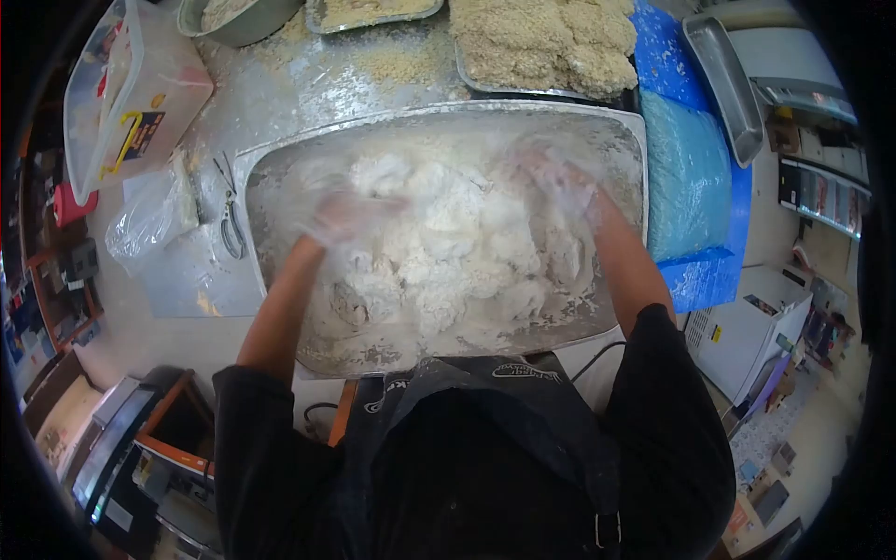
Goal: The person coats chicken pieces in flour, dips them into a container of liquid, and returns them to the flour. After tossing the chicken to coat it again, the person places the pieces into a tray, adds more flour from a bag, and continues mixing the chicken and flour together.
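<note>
A wide metal tub [271,191] in front of me holds white flour and several lumpy, flour-coated pieces [443,243] heaped across its middle. My left hand [350,215] is over the left part of the heap, whitened with flour and smeared by motion. Farther back on the right, my right hand [555,177] is down at the flour near the tub's far right corner, also blurred. Both hands seem to wear thin clear gloves dusted white. The blur hides how the fingers lie and whether they grip a piece.
Behind the tub stand a tray heaped with pale crumbs [546,42], a smaller crumb tray [369,13] and a round bowl [238,26]. To the left are a clear plastic bin [140,93], a plastic bag [154,224] and scissors [230,227]. A blue bag [689,177] lies right.
</note>
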A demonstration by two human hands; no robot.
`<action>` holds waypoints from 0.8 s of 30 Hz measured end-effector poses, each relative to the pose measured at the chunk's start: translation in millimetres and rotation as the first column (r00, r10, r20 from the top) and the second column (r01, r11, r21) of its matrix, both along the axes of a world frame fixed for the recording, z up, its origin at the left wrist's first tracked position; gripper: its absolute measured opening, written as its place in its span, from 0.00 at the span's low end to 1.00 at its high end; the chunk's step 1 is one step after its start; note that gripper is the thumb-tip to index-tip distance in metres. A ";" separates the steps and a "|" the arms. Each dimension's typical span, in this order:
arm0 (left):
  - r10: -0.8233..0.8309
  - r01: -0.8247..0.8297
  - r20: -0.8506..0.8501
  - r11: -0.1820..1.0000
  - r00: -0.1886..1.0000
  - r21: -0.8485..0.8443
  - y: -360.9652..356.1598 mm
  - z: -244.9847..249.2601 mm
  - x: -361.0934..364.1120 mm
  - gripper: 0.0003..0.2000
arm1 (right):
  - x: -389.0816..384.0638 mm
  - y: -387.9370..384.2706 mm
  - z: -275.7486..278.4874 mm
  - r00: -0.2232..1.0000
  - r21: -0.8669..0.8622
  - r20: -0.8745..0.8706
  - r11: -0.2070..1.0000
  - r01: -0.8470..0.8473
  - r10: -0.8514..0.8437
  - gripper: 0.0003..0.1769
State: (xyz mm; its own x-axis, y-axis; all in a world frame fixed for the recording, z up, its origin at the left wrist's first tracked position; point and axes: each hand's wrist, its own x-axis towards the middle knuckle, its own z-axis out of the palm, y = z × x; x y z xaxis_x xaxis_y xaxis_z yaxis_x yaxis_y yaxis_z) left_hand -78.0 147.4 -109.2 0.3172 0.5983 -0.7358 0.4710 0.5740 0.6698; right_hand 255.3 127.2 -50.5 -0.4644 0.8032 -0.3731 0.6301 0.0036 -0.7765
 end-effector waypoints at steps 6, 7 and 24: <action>0.109 -0.106 0.019 0.990 0.994 -0.093 -13.2 30.0 30.1 0.28 | -65.9 -57.2 -155.3 0.692 -0.581 -0.660 0.783 -0.223 -0.292 0.20; 0.272 -0.259 0.016 0.933 0.962 -0.250 -14.6 41.1 26.1 0.28 | -70.7 -57.1 -158.5 0.617 -0.565 -0.738 0.751 -0.342 -0.275 0.20; 0.970 0.687 0.235 0.125 0.068 -0.716 -122.2 -16.9 -10.4 0.39 | -27.0 -111.6 -50.7 0.811 -0.471 -0.542 0.879 -0.075 -0.221 0.25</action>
State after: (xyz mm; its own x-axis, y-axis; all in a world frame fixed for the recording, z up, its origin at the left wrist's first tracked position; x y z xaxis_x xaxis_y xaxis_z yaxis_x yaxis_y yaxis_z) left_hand -88.4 25.2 -126.1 0.9651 0.2273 0.1303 -0.0577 0.6695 -0.7405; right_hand 228.2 15.6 -101.2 -0.6537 0.6508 -0.3863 0.0597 -0.4645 -0.8836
